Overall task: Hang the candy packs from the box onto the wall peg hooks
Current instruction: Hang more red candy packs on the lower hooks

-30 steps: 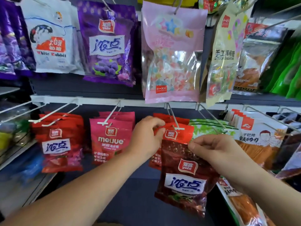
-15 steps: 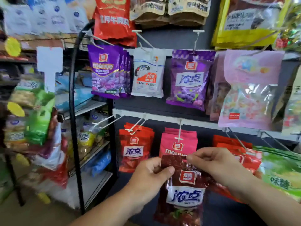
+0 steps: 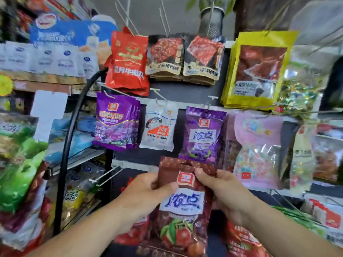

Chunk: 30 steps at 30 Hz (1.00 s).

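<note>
Bright, even light; motion blur, perhaps heaviest at the warped left edge.

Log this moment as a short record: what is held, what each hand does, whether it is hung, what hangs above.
held: dark red candy pack, upright
left: left hand pinches its upper left edge
right: right hand pinches its upper right edge
hung: no, nothing through its hang hole
above, behind: purple candy pack, hanging
</note>
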Tool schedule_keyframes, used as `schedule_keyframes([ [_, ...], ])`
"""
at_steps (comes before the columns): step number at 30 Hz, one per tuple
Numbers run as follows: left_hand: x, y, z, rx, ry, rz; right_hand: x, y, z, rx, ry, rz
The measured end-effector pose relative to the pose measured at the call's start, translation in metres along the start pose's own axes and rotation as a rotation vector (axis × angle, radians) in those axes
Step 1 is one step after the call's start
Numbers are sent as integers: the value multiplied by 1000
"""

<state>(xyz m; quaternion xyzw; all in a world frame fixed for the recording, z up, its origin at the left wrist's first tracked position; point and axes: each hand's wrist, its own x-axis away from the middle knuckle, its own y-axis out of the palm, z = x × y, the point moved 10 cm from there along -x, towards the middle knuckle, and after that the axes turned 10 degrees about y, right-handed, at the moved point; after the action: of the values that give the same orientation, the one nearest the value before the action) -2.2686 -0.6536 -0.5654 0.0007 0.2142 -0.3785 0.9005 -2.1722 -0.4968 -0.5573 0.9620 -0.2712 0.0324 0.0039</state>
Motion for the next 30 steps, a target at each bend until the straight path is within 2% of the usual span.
schedule_keyframes([
  [4, -15, 45, 21, 60, 69, -19, 19, -53, -13, 33, 7, 105],
  [10, -18, 114, 33, 166, 110, -97, 62, -119, -18, 73, -9, 174],
  [14, -11, 143, 28, 165, 77, -199, 79, -142, -9, 83, -24, 206],
  [17, -5, 146, 18, 140, 33, -232, 80, -142, 7, 82, 34, 207],
  [22, 11, 102, -21, 72, -57, -81, 65, -99, 40, 50, 81, 116],
  [30, 52, -43, -108, -131, -184, 165, 10, 48, 106, 51, 107, -70],
])
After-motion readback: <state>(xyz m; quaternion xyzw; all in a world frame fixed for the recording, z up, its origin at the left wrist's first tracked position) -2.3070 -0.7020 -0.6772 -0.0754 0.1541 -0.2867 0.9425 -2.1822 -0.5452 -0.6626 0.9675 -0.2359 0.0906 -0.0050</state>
